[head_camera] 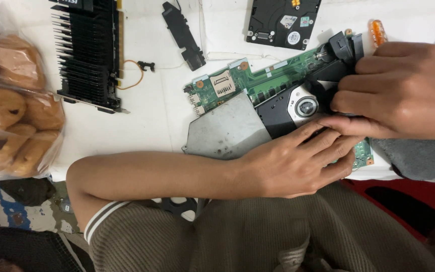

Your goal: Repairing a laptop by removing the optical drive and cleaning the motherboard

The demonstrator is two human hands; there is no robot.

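Green laptop board [258,83] lies flat on the white table [142,126] with both hands bearing on its right end: left hand [293,163] fingers pressed together, flat beside the silver-hubbed fan [303,107] to pin it, right hand [404,88] fingers curled over the black part [341,50], so the board can't slide.

Bagged bread rolls [11,106], black finned card [89,50] (upper left), hard drive [283,20]

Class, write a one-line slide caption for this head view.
Both hands, left and right, press on a green circuit board on a white table.
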